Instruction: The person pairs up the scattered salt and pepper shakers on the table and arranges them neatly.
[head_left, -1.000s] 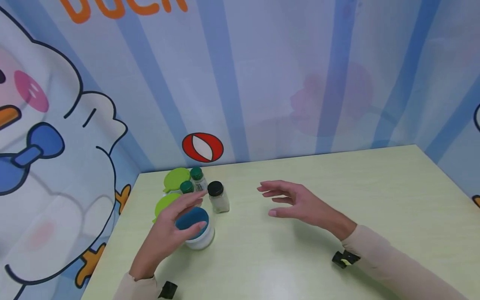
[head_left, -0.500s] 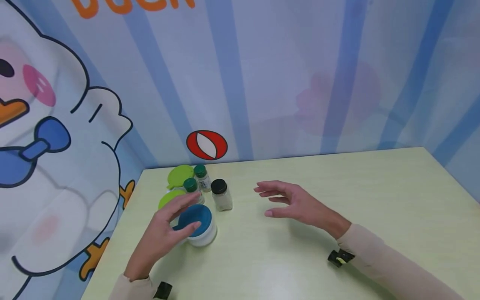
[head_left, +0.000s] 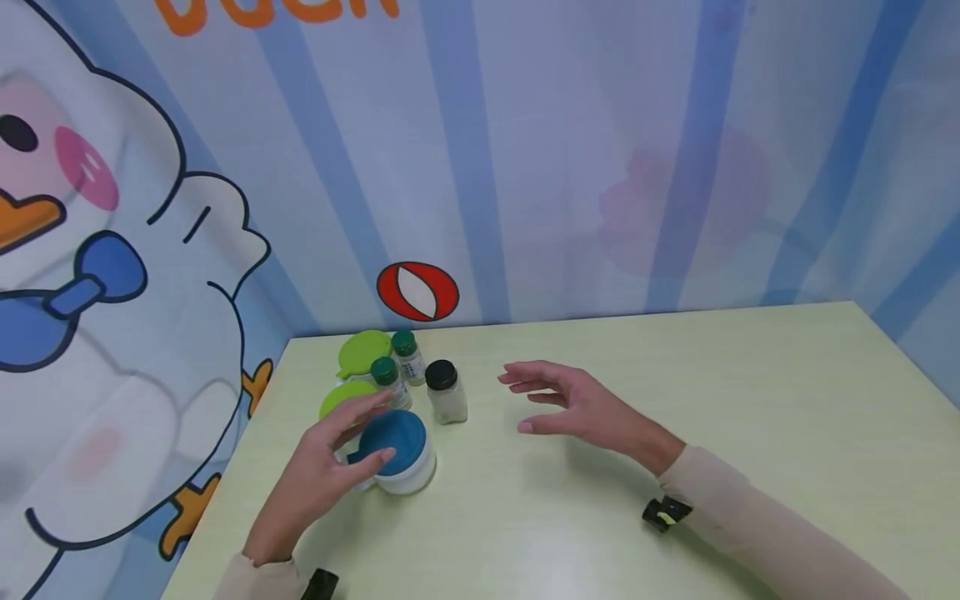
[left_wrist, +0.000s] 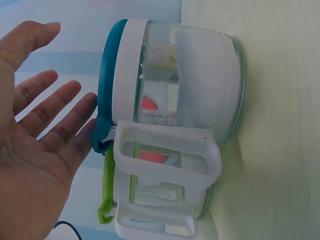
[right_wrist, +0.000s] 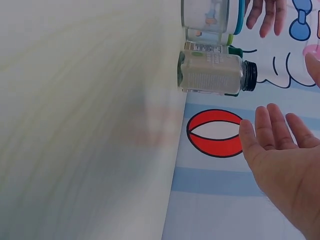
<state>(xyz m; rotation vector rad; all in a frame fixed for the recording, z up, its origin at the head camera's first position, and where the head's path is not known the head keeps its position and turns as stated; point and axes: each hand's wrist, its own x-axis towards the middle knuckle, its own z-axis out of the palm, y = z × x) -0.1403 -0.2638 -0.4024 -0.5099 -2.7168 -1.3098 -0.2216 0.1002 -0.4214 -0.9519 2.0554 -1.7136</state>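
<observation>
My left hand (head_left: 318,467) hovers over the near left side of a glass jar (left_wrist: 200,80) with a blue lid (head_left: 397,442), fingers relaxed and holding nothing. White powder shows inside that jar, and a white handle (left_wrist: 215,150) is on its side. In the left wrist view, the fingertips are close to the lid; whether they touch it I cannot tell. My right hand (head_left: 573,404) hangs in the air above the table, fingers loosely extended, nothing in it. Nearest to it stands a glass bottle with a black cap (head_left: 448,403), pale contents inside, also seen in the right wrist view.
Behind the blue-lidded jar stand two jars with green lids (head_left: 363,352), the nearer partly hidden by my left hand. Two small shaker bottles with green caps (head_left: 408,358) are beside them. The pale wooden table (head_left: 675,375) meets a printed cartoon backdrop (head_left: 540,167).
The head view has shifted slightly, so the jars and bottles appear further right. My left hand has drawn a little left of the blue lid, uncovering more of it. The right hand has drifted slightly left.
</observation>
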